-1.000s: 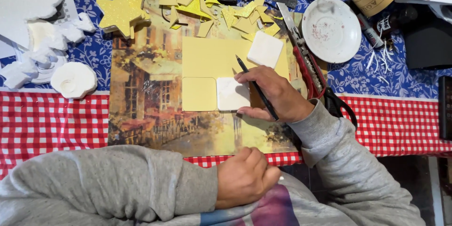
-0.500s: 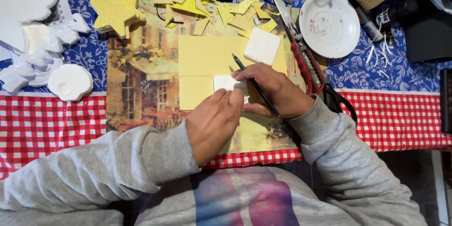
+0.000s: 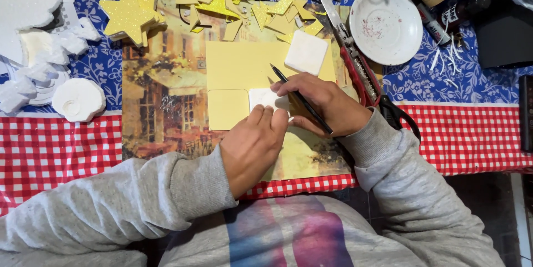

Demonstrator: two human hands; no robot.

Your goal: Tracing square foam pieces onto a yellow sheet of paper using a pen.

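While both hands press a white foam square [image 3: 264,98], tracing on the pale yellow foam sheet [image 3: 244,67] continues.
Left hand [image 3: 252,145] flat on it; right hand [image 3: 322,106] grips a black pen [image 3: 300,99]; one yellow square [image 3: 227,110] lies cut.

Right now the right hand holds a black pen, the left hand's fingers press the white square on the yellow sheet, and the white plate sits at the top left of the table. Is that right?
Not quite. The head view shows the white plate at the top right, not the top left. The rest stands: the right hand holds the black pen, and the left hand presses the white square on the yellow sheet.
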